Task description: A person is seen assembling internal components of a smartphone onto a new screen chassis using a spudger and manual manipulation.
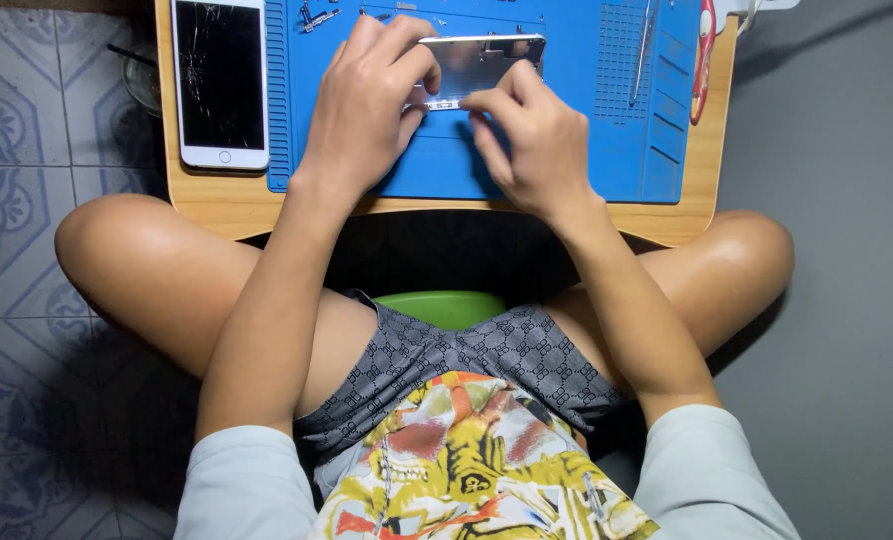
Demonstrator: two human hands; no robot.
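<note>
A silver phone housing (pixel 491 55) lies on a blue work mat (pixel 566 150), its inner side up. My left hand (pixel 366 105) grips its left end with fingers curled over the top edge. My right hand (pixel 531 140) pinches at the lower edge of the housing, thumb and forefinger together on a small part I cannot make out. Both hands touch the housing near its lower left corner.
A white phone with a cracked dark screen (pixel 219 80) lies left of the mat on a small wooden table (pixel 226 205). Tweezers (pixel 646 50) and a red-handled tool (pixel 704 55) rest at the mat's right. Small screws and parts (pixel 316 15) sit at the top. Tiled floor lies left.
</note>
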